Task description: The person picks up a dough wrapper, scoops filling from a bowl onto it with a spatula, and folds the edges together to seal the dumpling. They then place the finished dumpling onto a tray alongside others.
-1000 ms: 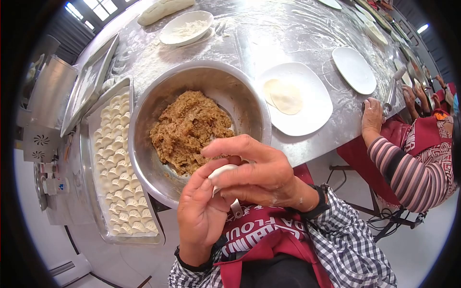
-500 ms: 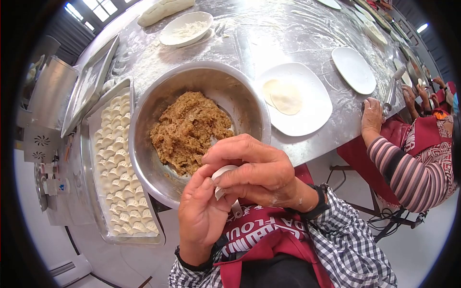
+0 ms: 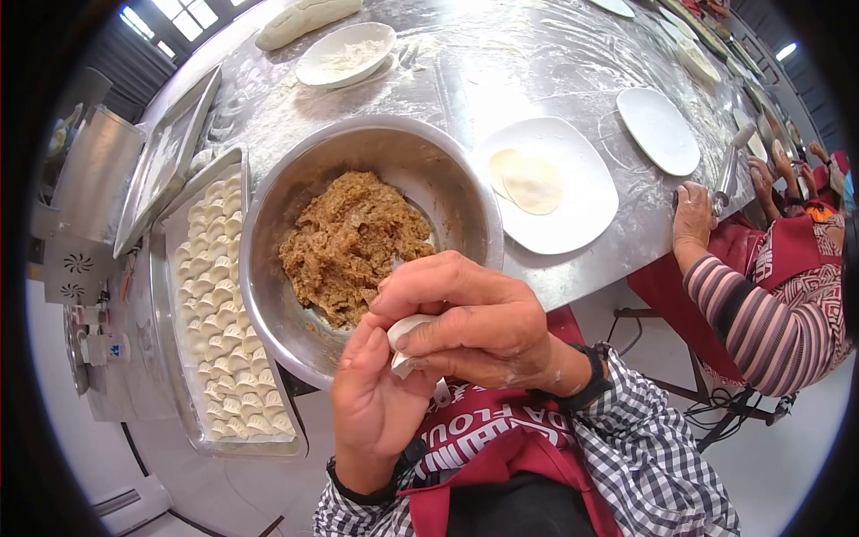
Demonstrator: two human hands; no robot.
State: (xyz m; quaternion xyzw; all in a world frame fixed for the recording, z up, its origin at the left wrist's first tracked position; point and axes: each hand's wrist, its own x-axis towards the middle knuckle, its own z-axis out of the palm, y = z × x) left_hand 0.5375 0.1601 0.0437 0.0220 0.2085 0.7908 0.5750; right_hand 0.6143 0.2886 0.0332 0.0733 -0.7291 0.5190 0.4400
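A white dumpling point(image 3: 404, 338) is pinched between both my hands in front of my chest. My left hand point(image 3: 374, 403) cups it from below, thumb against the dough. Over it folds my right hand point(image 3: 474, 324), fingers pressing the dough edge. A metal handle point(image 3: 440, 391) pokes out under my hands. Just beyond them stands a large steel bowl point(image 3: 447, 179) with brown minced filling point(image 3: 349, 243). To its right, a white plate point(image 3: 582, 192) carries round dough wrappers point(image 3: 528, 181).
A metal tray point(image 3: 165, 295) full of folded dumplings point(image 3: 219, 295) lies left of the bowl. Farther off are a flour plate point(image 3: 344, 54), a dough log point(image 3: 304, 18) and another white plate point(image 3: 660, 130). A person's hand point(image 3: 693, 219) in a striped sleeve rests on the table edge at right.
My right hand's fingers have closed further over the dumpling, hiding more of it. Both hands sank slightly. The bowl, plates and tray have not moved.
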